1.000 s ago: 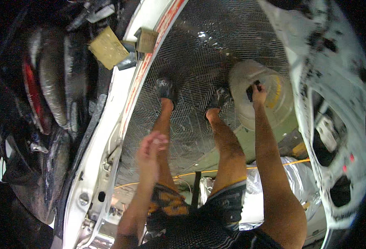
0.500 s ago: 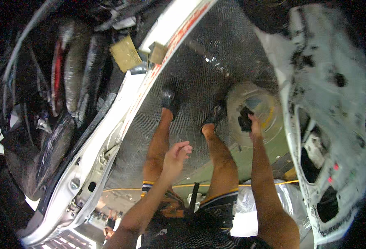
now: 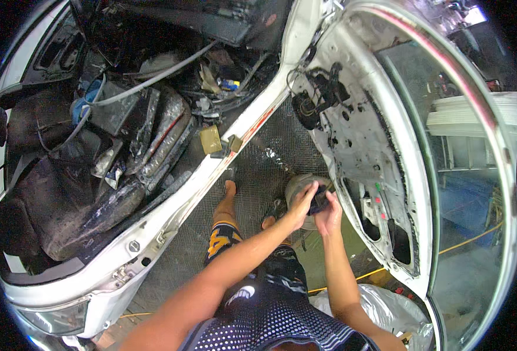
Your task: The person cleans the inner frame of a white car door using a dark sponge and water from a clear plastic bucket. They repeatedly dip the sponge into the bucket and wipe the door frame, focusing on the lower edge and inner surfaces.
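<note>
- Left hand (image 3: pixel 301 202): fingers curled around the left side of a small dark object (image 3: pixel 319 200), gripping it.
- Right hand (image 3: pixel 330 215): cupped under and against the object's right side, fingers closed on it; both hands meet at it, neither nearer.
- Small dark object: held between the two hands, its long axis not discernible.
- Pale round bucket (image 3: pixel 296 186): just beyond the hands, on the mesh floor (image 3: pixel 258 169).
- White car door (image 3: pixel 375 146): open, to the right of the right hand.
- Car sill (image 3: pixel 206 187): left of the left hand.
</note>
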A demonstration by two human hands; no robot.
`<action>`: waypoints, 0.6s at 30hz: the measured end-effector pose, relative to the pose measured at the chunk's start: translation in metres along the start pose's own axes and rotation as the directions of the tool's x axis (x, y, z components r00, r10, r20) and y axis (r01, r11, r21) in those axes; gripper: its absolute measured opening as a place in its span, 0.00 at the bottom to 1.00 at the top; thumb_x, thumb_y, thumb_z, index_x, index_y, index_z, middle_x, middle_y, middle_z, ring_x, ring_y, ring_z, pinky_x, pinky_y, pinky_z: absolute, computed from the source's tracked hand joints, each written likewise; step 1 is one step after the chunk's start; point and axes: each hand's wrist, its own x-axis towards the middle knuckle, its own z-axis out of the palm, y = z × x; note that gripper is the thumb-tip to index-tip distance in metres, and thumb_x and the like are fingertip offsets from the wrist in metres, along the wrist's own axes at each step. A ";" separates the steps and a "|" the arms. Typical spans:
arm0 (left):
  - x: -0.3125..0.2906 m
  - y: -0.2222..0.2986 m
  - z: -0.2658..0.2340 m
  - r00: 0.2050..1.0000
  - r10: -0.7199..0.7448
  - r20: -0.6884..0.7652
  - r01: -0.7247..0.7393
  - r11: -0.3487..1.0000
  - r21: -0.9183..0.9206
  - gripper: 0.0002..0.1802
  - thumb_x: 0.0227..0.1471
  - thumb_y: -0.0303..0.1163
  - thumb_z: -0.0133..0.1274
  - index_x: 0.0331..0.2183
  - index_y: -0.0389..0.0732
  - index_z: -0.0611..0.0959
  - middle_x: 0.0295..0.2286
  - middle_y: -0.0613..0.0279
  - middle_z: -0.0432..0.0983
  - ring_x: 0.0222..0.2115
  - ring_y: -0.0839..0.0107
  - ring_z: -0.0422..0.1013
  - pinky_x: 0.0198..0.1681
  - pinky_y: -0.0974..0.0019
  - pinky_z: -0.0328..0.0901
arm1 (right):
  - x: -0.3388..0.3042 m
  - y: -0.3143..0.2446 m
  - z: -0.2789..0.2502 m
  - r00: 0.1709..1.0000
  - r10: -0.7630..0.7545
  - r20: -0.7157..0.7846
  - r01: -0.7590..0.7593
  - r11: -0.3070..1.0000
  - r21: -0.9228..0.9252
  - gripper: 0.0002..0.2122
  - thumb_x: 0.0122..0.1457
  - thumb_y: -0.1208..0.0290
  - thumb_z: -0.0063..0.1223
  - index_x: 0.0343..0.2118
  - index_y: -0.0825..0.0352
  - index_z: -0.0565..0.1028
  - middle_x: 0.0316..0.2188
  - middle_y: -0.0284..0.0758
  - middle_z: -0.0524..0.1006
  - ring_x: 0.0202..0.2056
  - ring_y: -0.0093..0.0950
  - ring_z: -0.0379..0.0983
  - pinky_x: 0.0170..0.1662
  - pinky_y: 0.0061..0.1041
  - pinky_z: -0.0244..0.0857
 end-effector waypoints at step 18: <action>0.028 0.302 0.054 0.965 -0.078 0.252 -0.016 0.937 0.348 0.19 0.48 0.36 0.71 0.38 0.44 0.78 0.30 0.66 0.78 0.25 0.75 0.75 0.20 0.66 0.75 | 0.070 -0.039 0.138 0.751 -0.562 -0.348 0.452 0.820 -0.350 0.19 0.60 0.73 0.58 0.52 0.65 0.66 0.36 0.37 0.77 0.25 0.28 0.75 0.25 0.26 0.70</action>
